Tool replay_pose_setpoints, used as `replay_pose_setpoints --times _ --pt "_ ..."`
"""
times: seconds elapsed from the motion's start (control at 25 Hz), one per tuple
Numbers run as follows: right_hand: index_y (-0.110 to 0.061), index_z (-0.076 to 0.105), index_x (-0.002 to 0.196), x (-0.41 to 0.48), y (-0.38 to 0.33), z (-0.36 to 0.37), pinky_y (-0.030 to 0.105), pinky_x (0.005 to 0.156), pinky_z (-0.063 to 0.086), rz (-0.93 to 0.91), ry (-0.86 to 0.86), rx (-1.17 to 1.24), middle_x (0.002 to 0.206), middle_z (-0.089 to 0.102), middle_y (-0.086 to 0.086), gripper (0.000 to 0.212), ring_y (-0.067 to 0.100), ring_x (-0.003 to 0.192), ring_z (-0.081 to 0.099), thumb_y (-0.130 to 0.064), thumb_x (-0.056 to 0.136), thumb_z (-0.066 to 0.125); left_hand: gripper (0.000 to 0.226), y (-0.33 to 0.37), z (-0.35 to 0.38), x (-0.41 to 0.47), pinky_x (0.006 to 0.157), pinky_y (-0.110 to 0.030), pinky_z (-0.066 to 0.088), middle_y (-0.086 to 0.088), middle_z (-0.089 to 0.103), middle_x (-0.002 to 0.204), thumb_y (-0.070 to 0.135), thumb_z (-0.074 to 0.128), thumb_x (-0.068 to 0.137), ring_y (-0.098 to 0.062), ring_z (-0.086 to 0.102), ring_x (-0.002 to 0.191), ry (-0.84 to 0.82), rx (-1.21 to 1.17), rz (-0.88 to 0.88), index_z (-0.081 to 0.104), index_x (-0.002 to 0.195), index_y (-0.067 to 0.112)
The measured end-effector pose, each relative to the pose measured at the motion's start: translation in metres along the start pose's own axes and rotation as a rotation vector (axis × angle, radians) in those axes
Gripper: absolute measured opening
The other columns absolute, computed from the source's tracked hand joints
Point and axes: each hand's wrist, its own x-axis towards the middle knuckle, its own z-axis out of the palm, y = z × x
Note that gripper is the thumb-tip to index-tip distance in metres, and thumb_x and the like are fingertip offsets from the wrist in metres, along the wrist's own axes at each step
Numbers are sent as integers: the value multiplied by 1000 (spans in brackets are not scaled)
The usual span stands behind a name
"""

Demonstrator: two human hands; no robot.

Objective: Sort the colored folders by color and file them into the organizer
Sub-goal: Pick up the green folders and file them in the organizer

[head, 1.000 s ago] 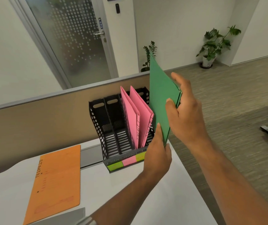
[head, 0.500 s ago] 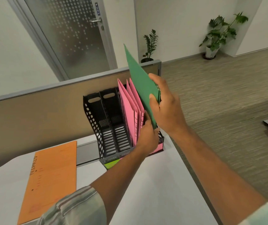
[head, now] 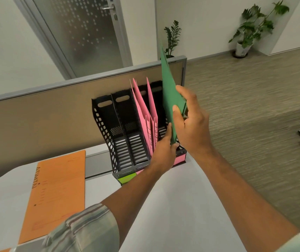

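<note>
Right of frame centre, above rightmost slot of organizer [head: 120,135] | pinching green folder [head: 171,91] mid-edge with right grip [head: 191,122], lower corner with left grip [head: 163,151] | likely handling light, bendy, slick; favouring low edge hold.

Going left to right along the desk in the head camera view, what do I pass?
orange folder lying flat → black organizer, left slots empty → pink folders standing in it → green folder, gripped by the right hand
</note>
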Motion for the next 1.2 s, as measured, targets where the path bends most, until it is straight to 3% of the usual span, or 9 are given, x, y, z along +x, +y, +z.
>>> replay_pose_setpoints --times 0.12,0.24,0.36,0.44,0.52,0.64,0.84,1.0,1.2 --pt "-12 43 149 -9 10 10 2 72 42 46 -100 -42 126 67 15 50 15 76 62 -7 101 59 62 -5 0 -2 115 -30 42 -1 61 149 17 55 108 -9 58 122 -14 3 -7 30 165 20" --pt "-19 41 152 -16 22 21 1 61 34 159 -139 -80 100 66 5 54 3 68 48 -9 102 58 76 -6 -4 -3 130 -40 26 0 37 170 13 58 107 -19 38 155 -38 -21 4 15 169 22" --pt "-29 35 155 -28 32 34 5 53 29 266 -221 -137 88 53 -5 59 0 66 44 -13 103 56 84 -10 -11 -3 130 -45 30 -3 32 172 9 59 106 -24 36 156 -71 14 14 6 170 22" --pt "-32 29 157 -34 37 39 8 57 33 280 -224 -154 88 59 -1 62 9 69 53 -16 103 56 86 -12 -13 -7 129 -45 32 -6 33 172 9 58 105 -26 40 154 -85 39 -5 2 170 20" --pt "-35 22 158 -37 39 43 22 64 54 298 -207 -144 102 68 8 67 18 80 65 -20 103 58 89 -15 -13 -11 125 -46 39 -9 40 167 12 59 105 -28 48 148 -94 47 -38 -1 170 18" --pt "-32 14 160 -48 38 46 35 86 57 418 -175 -116 136 64 14 77 27 115 67 -27 101 63 90 -19 -13 -20 116 -46 50 -10 55 155 14 62 104 -26 58 137 -108 14 -31 1 169 18" --pt "-23 20 157 -88 30 44 45 97 59 619 -263 -77 148 54 11 69 29 127 61 -28 101 60 83 -27 -20 -47 110 -10 36 -3 38 168 18 62 105 -8 39 147 -107 45 35 9 169 16" --pt "-23 22 160 -126 15 48 49 102 54 698 -379 -166 155 48 9 64 30 135 54 -31 104 53 81 -52 -27 -76 126 -35 27 1 26 174 33 61 106 -20 26 160 -141 160 38 11 169 22" --pt "-15 23 161 -167 -18 57 45 111 43 625 -521 -323 165 35 8 63 28 147 40 -32 106 50 76 -91 -53 -117 129 -37 24 2 24 175 36 57 107 -21 23 161 -86 341 23 15 169 22"
